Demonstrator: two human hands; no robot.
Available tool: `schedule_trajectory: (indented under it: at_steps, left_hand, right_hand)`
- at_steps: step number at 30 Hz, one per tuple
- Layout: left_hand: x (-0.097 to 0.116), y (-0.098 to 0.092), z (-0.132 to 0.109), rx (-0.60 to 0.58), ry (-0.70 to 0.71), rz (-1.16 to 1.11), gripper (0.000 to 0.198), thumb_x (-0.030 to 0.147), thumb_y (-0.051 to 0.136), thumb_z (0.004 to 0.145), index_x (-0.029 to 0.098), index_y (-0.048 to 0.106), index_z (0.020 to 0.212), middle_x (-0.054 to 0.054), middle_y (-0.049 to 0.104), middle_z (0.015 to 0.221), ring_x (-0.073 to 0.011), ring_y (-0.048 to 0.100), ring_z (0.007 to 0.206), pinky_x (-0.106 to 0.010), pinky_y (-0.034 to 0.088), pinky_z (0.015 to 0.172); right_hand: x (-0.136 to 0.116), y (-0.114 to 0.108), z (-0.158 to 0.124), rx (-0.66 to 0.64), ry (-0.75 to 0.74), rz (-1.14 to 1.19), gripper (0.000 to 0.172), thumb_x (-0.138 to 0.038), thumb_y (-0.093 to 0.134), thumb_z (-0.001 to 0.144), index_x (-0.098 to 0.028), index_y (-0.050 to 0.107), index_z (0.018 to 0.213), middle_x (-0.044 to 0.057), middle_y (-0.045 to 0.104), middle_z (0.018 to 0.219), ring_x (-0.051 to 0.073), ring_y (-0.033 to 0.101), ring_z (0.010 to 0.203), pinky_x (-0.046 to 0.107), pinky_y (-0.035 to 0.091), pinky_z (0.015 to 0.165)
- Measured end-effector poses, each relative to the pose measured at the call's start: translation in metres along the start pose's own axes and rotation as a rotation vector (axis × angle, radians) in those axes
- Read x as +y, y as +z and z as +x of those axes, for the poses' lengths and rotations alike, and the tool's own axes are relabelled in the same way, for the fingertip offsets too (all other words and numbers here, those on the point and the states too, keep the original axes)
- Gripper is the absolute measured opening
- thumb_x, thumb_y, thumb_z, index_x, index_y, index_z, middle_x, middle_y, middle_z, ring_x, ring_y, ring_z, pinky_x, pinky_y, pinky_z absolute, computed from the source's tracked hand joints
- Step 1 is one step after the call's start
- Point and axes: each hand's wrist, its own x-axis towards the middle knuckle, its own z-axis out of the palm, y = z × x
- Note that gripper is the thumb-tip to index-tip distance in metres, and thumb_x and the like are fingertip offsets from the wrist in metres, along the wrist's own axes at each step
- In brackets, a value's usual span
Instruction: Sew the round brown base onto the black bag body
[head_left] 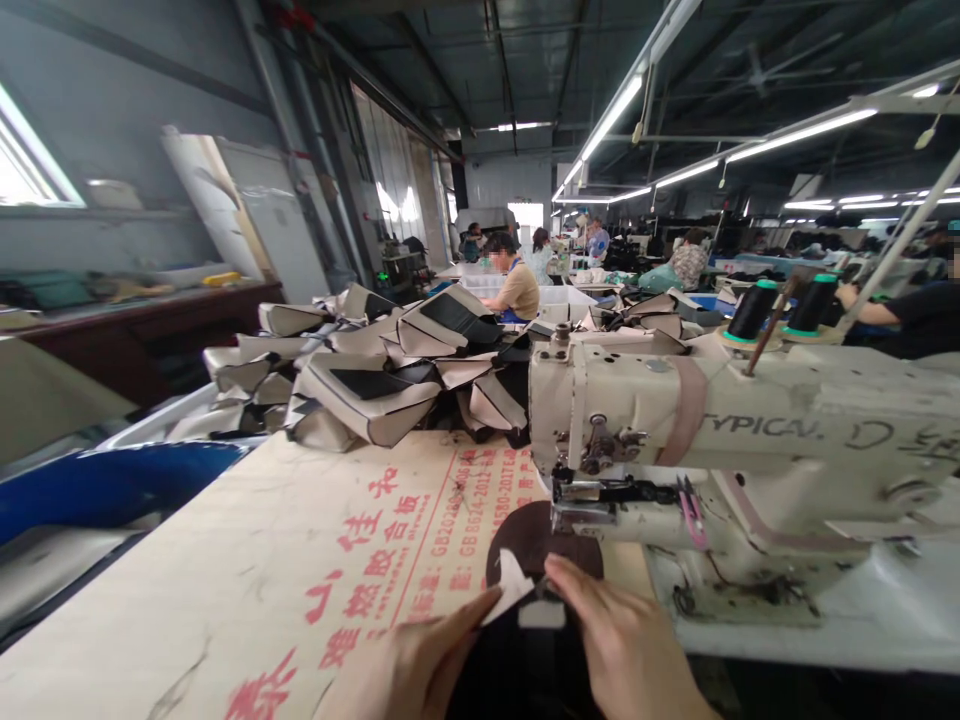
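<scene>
So the person's left hand (416, 665) sits at about 6 o'clock in the view, fingers stretched flat and pinning down a small white piece (511, 585) on top of a dark round piece of material (525, 540). The right hand (626, 650) is just beside it at roughly 5 o'clock, index finger pointing toward 11 o'clock and pressing the same dark piece right below the needle area. Neither hand is really gripping anything, both are laid flat and pressing, close together with only a narrow gap between them.

The dark piece lies on the surface under the head of a cream sewing machine (750, 440), which fills the 3 o'clock side. Two black thread spools (754, 312) stand on top of it, toward 1 o'clock.

A sheet of cardboard with red print (300, 560) covers the surface from 7 to 9 o'clock. Behind it, around 11 o'clock, there's a big heap of beige and black cut pieces (375, 380). A blue bin rim (105, 485) shows at 9 o'clock. Other people (517, 285) are seated further back near 12 o'clock.
</scene>
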Motion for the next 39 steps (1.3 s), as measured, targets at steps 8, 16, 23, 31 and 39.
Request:
schedule_trajectory:
  at_steps: [8,16,23,31,39]
  left_hand:
    - [0.012,0.008,0.036,-0.002,0.121,0.142,0.033,0.028,0.04,0.088,0.029,0.06,0.113,-0.003,0.065,0.087,-0.0155,0.063,0.079,-0.023,0.048,0.071]
    - [0.017,-0.009,0.039,-0.132,0.27,-0.076,0.032,0.027,0.038,0.09,0.03,0.058,0.114,-0.003,0.062,0.107,-0.0148,0.059,0.095,-0.023,0.046,0.083]
    - [0.041,0.004,0.06,-0.034,0.218,-0.019,0.033,0.041,0.042,0.088,0.018,0.053,0.067,0.001,0.054,0.069,-0.0119,0.05,0.067,-0.022,0.037,0.061]
    - [0.036,0.02,0.088,-0.36,-0.051,-0.362,0.041,0.045,0.041,0.083,0.018,0.03,0.054,0.006,0.022,0.055,-0.0079,0.024,0.052,-0.024,0.017,0.048]
    - [0.033,0.022,0.095,-0.405,-0.224,-0.56,0.04,0.048,0.051,0.073,0.019,0.032,0.053,0.007,0.024,0.052,-0.0081,0.022,0.051,-0.024,0.015,0.049]
  right_hand:
    - [0.01,-0.009,0.015,-0.085,0.174,0.266,0.036,-0.016,0.041,0.088,-0.018,0.051,0.122,0.003,0.052,0.125,0.015,0.047,0.117,0.032,0.039,0.103]
    - [0.017,-0.009,0.014,-0.14,0.036,0.349,0.035,-0.01,0.035,0.087,-0.015,0.054,0.115,0.007,0.062,0.11,0.016,0.06,0.097,0.027,0.049,0.086]
    - [0.019,-0.005,0.009,-0.116,0.009,0.316,0.021,-0.015,0.037,0.089,-0.016,0.055,0.1,0.005,0.064,0.086,0.017,0.062,0.079,0.025,0.048,0.069]
    - [0.016,-0.013,0.005,-0.175,0.079,0.256,0.015,-0.014,0.035,0.09,-0.017,0.049,0.094,0.005,0.061,0.083,0.017,0.062,0.076,0.026,0.048,0.066]
    - [0.018,-0.008,0.009,-0.032,0.031,0.07,0.022,-0.016,0.039,0.09,-0.021,0.045,0.11,0.007,0.054,0.107,0.021,0.05,0.103,0.041,0.04,0.093]
